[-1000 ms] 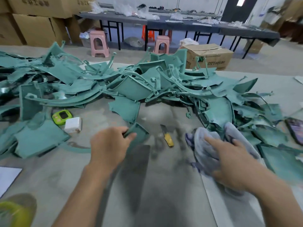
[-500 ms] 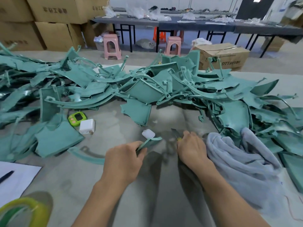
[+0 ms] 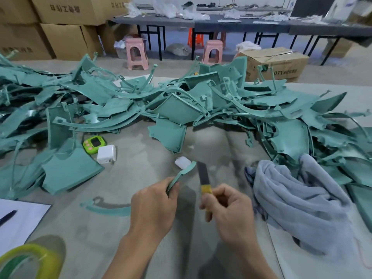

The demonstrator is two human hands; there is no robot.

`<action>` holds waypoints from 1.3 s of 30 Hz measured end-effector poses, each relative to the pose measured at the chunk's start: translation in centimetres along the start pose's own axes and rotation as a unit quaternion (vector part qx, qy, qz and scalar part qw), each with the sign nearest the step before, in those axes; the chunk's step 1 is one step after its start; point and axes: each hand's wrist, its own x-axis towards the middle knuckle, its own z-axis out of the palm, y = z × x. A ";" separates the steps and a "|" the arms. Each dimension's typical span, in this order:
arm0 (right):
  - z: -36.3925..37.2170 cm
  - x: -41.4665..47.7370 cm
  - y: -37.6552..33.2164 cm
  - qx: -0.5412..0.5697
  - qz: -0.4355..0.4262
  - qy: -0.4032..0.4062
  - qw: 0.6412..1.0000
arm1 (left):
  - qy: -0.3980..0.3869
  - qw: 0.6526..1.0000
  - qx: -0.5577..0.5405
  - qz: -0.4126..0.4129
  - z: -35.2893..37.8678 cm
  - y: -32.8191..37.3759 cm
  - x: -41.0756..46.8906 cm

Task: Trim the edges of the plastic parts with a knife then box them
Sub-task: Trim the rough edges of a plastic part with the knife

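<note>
A: Here we go. The left hand (image 3: 153,206) has its grip closed round a slim teal plastic part (image 3: 182,175), tip angled toward one o'clock, held over the counter (image 3: 120,228) at dead centre.

B: And the right hand (image 3: 229,208) has its grip wrapped round the yellow-taped handle of the knife (image 3: 203,176). The dark blade points up to twelve, just beside that tip but not touching it, as far as I can see.

A: So the trimming stroke hasn't begun, I'd say. How should it go?

B: Lay the blade at a shallow angle on the edge and shave away from the holding fingers in light passes. That strip looks thin and will probably flex, so move the left grip up close to the cut, or brace the part on the counter.

A: Plenty waiting, too. The pile of parts (image 3: 181,109) sprawls from nine o'clock round to three.

B: Mind the grey cloth (image 3: 298,202) at three o'clock and the small white case (image 3: 182,162) just behind the tip. Neither wants a nick.

A: Any lettering?

B: The cardboard box (image 3: 275,63) on the floor at one o'clock reads "DTY", then characters too small to make out. The stacked cartons (image 3: 66,11) at eleven carry print I can't read. The green timer (image 3: 94,144) and white charger (image 3: 106,154) at ten show no legible brand.

A: That DTY box looks the likely home for finished parts, though that's a guess.
</note>
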 end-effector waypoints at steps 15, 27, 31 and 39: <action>1.1 3.0 2.9 0.060 0.045 0.028 0.997 | -0.017 0.999 -0.029 -0.010 0.0 -1.0 -0.2; 1.6 3.9 3.0 0.060 0.023 -0.070 0.995 | -0.026 0.997 -0.064 -0.023 -0.1 -1.5 0.0; 1.7 5.8 3.3 -0.085 0.097 0.024 0.991 | -0.031 0.996 -0.076 -0.044 -0.1 -2.1 0.2; 3.2 5.5 1.5 -0.046 0.048 -0.045 0.997 | -0.036 0.993 -0.092 -0.062 -0.3 -2.6 0.8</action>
